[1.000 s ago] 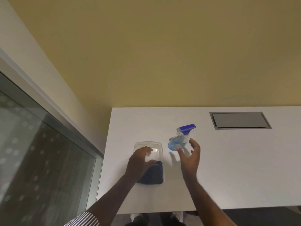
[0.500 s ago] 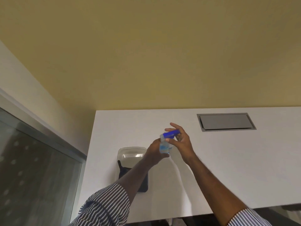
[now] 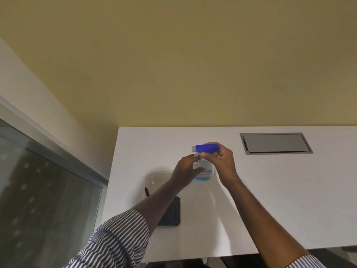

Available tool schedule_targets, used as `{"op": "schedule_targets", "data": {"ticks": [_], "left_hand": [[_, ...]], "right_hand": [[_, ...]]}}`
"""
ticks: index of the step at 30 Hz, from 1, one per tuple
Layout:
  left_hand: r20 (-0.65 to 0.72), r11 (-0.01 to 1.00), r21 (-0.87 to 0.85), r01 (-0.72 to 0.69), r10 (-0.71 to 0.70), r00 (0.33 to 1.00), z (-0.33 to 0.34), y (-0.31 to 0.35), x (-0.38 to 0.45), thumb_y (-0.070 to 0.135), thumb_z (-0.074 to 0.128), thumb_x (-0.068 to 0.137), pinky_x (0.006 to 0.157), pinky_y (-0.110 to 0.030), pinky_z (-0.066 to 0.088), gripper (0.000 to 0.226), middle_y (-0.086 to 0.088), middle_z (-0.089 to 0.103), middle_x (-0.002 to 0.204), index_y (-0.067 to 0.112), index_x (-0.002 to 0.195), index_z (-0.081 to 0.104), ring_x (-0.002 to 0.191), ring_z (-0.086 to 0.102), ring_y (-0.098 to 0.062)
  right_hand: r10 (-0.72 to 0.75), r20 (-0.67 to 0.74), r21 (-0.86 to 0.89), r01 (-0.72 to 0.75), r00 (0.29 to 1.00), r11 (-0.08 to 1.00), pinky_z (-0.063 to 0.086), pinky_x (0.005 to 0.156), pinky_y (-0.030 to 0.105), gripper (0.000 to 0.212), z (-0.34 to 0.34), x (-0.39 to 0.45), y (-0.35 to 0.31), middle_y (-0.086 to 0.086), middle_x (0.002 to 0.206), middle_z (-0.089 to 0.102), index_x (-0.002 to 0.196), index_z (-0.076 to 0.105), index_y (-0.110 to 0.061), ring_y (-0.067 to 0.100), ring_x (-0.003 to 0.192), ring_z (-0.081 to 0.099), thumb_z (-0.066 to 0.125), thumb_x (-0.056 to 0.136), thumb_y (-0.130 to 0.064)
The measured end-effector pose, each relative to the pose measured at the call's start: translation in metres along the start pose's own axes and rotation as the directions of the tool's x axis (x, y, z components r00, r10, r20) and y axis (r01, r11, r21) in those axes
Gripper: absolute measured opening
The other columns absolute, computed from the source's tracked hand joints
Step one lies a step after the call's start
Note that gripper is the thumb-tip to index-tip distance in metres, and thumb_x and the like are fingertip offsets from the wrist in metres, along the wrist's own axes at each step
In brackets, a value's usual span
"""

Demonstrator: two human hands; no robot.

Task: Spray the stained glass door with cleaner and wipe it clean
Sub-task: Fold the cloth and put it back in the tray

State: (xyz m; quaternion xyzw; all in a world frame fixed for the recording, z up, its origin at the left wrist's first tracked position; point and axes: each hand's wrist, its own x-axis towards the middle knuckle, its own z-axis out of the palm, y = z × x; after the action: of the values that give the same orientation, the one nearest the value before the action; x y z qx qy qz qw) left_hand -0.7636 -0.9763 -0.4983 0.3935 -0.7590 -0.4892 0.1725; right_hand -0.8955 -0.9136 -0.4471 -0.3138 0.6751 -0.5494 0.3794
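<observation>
A clear spray bottle (image 3: 204, 172) with blue liquid and a blue trigger head is held over the white table (image 3: 280, 190). My right hand (image 3: 222, 161) grips its neck under the blue head. My left hand (image 3: 186, 171) wraps around the bottle's body. A dark cloth (image 3: 171, 213) lies in a clear plastic container (image 3: 154, 177) on the table, partly hidden by my left arm. The glass door (image 3: 38, 200) with pale spots stands at the left.
A grey metal cable hatch (image 3: 275, 143) is set into the table at the back right. A yellow wall rises behind the table. The door's pale frame (image 3: 58, 151) runs diagonally between the glass and the table's left edge.
My left hand left the container and cloth and closed on the bottle. My right hand took the bottle by the neck and lifted it. The view shifted right.
</observation>
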Motion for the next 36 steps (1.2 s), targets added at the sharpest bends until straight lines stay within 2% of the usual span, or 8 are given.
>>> {"op": "schedule_targets", "data": {"ticks": [2,5,11,16,22,27,32,36], "left_hand": [[0.028,1.0,-0.012,-0.007,0.007,1.0,-0.018,0.007,-0.001,0.036,0.075,0.084,0.089,-0.046,0.059,0.039,0.0,0.075,0.112,0.023,0.119,0.066,0.099,0.071,-0.018],[0.035,0.999,0.008,-0.038,0.038,0.999,-0.047,0.011,-0.004,0.048,0.076,0.08,0.086,-0.048,0.059,0.044,0.004,0.076,0.109,0.025,0.116,0.068,0.096,0.071,-0.015],[0.004,0.997,0.057,-0.049,0.049,0.999,-0.1,0.0,-0.017,0.046,0.082,0.079,0.085,-0.045,0.061,0.05,0.003,0.076,0.112,0.019,0.119,0.069,0.096,0.072,-0.01],[0.003,1.0,0.028,-0.01,0.009,1.0,-0.126,-0.015,-0.041,0.04,0.08,0.084,0.087,-0.043,0.062,0.046,0.001,0.075,0.118,0.019,0.123,0.068,0.099,0.072,-0.013],[0.022,0.993,-0.056,0.105,-0.104,0.994,-0.132,-0.047,-0.061,0.042,0.081,0.078,0.096,-0.039,0.06,0.05,0.003,0.075,0.115,0.018,0.12,0.067,0.104,0.072,-0.017],[-0.014,0.99,0.141,0.025,-0.023,1.0,-0.124,-0.074,-0.07,0.025,0.086,0.079,0.087,-0.01,0.046,0.056,-0.013,0.076,0.111,0.003,0.127,0.065,0.097,0.075,-0.028],[-0.04,0.983,0.166,0.083,-0.077,0.996,-0.112,-0.089,-0.063,0.035,0.086,0.079,0.091,-0.026,0.057,0.057,-0.006,0.076,0.116,0.013,0.127,0.067,0.099,0.074,-0.024],[-0.029,0.976,0.17,0.133,-0.13,0.991,-0.107,-0.095,-0.064,0.042,0.085,0.079,0.095,-0.03,0.059,0.056,-0.003,0.075,0.118,0.015,0.125,0.067,0.101,0.073,-0.02]], "right_hand": [[-0.043,0.026,0.004,0.043,0.999,0.999,0.059,0.083,0.036,0.04,0.005,0.001,-0.016,0.011,0.098,0.077,0.108,0.073,-0.007,0.029,0.093,0.073,0.087,0.072,-0.015],[-0.112,0.048,0.045,0.11,0.993,0.993,0.057,0.077,0.029,0.044,0.017,0.0,-0.04,0.014,0.097,0.076,0.11,0.071,-0.001,0.026,0.088,0.072,0.084,0.071,-0.018],[-0.18,0.118,0.109,0.167,0.977,0.98,0.056,0.075,0.029,0.04,0.056,-0.004,-0.062,0.012,0.093,0.075,0.107,0.07,0.002,0.024,0.084,0.071,0.083,0.073,-0.016],[-0.148,0.156,0.091,0.135,0.977,0.987,0.057,0.075,0.029,0.043,0.092,-0.012,-0.058,0.011,0.093,0.076,0.109,0.071,0.0,0.023,0.084,0.071,0.085,0.072,-0.018],[-0.044,0.207,0.053,0.034,0.977,0.998,0.057,0.076,0.025,0.031,0.117,-0.023,-0.033,0.007,0.093,0.077,0.107,0.072,-0.002,0.016,0.086,0.073,0.082,0.078,0.002],[0.042,0.239,-0.014,-0.039,0.97,0.999,0.059,0.083,0.028,0.028,0.127,-0.029,-0.011,0.002,0.096,0.078,0.105,0.075,-0.01,0.019,0.092,0.074,0.083,0.078,-0.004],[0.077,0.257,-0.136,-0.043,0.963,0.99,0.059,0.095,0.043,0.024,0.128,-0.028,0.003,0.008,0.106,0.076,0.105,0.075,-0.014,0.025,0.1,0.072,0.079,0.084,-0.005],[0.07,0.282,-0.148,-0.029,0.957,0.989,0.059,0.096,0.044,0.025,0.126,-0.029,0.009,0.008,0.108,0.076,0.102,0.075,-0.02,0.026,0.101,0.072,0.078,0.085,-0.003]]}}
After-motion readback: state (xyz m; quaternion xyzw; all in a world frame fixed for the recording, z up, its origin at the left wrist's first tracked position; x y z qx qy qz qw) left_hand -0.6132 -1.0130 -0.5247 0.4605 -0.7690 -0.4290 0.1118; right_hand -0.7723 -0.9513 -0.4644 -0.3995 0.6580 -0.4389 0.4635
